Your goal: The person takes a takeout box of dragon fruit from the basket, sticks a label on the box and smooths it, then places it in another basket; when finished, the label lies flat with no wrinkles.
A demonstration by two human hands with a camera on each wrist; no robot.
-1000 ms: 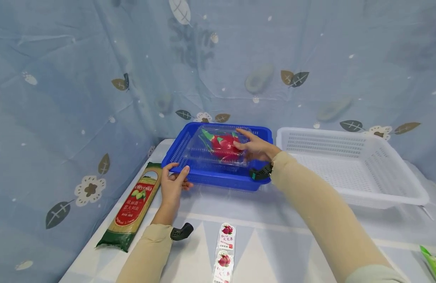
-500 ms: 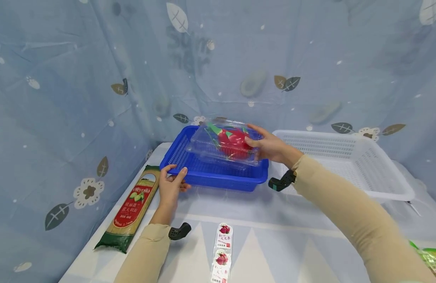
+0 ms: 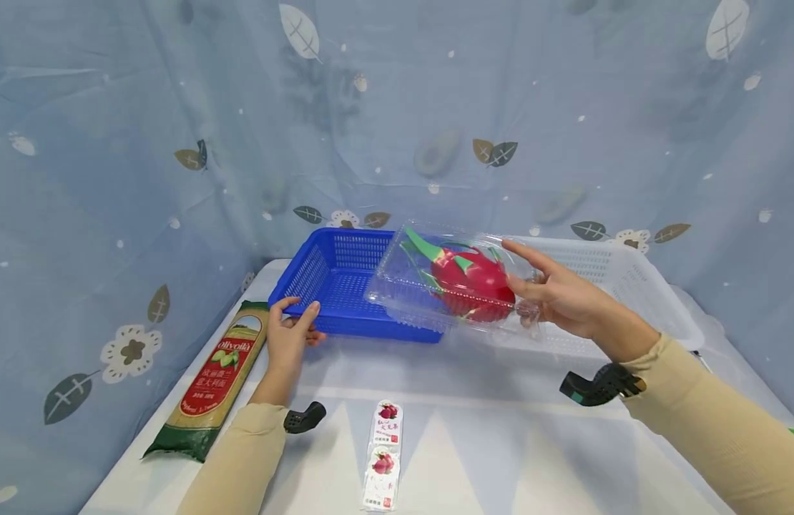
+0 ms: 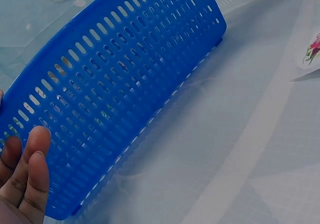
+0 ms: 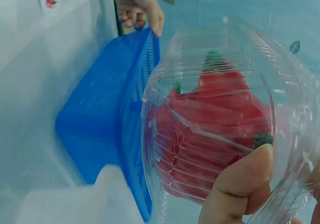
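My right hand (image 3: 567, 304) grips the right end of a clear plastic clamshell box (image 3: 397, 279), its thumb on the near side. Inside the box lies a red dragon fruit (image 3: 477, 282) with green tips, also large in the right wrist view. The box is held up, tilted, overlapping the right part of the blue basket (image 3: 365, 327) in the head view. At that basket's front left corner my left hand (image 3: 290, 336) holds the rim between thumb and fingers. Its fingertips (image 4: 39, 171) show against the slotted blue wall in the left wrist view.
A white basket (image 3: 654, 300) stands to the right, partly behind the box and right hand. Left of the blue basket lies a bag of spaghetti (image 3: 213, 379). Two dragon fruit labels (image 3: 383, 450) lie at the front middle. A patterned curtain (image 3: 397, 107) rises behind the table.
My right hand has lifted the clamshell box with the dragon fruit out of the blue basket and carried it right and nearer. The left hand has stayed on the basket rim.
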